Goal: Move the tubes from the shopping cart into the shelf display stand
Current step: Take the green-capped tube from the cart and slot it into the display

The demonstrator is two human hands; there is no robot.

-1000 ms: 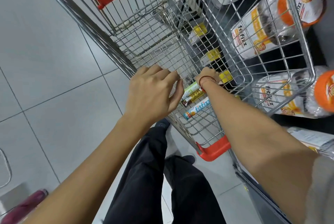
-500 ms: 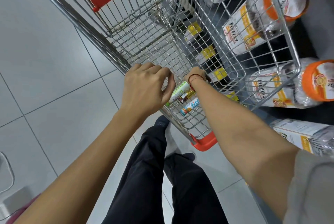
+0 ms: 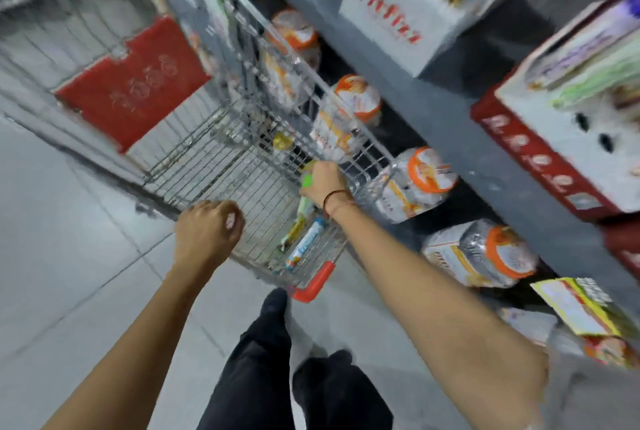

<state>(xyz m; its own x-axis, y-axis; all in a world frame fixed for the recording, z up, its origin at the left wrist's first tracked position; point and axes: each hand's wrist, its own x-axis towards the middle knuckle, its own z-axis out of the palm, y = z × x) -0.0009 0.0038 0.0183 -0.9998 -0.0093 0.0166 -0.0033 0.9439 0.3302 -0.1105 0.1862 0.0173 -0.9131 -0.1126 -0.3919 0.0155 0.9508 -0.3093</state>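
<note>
The wire shopping cart [image 3: 214,159] stands in front of me, blurred by motion. My right hand [image 3: 323,181] is inside it, closed around a green-capped tube [image 3: 306,194]. Two more tubes lie on the cart floor below that hand: a yellow-brown one [image 3: 292,232] and a blue-and-white one [image 3: 304,247]. My left hand [image 3: 207,230] is a loose fist over the cart's near rim, holding nothing that I can see. The white display stand [image 3: 391,20] with red lettering sits on the shelf at the upper right.
A grey shelf unit [image 3: 467,138] runs along the right. Wrapped packs with orange lids [image 3: 429,173] lie on its lowest level, and a red-and-white box [image 3: 561,138] sits on a higher one. Grey floor tiles [image 3: 69,256] spread to the left. My dark trouser legs are below.
The view has swung up and right, bringing the shelf and display stand into sight. My right hand has lifted a green-capped tube off the cart floor. My left hand has come off the tubes.
</note>
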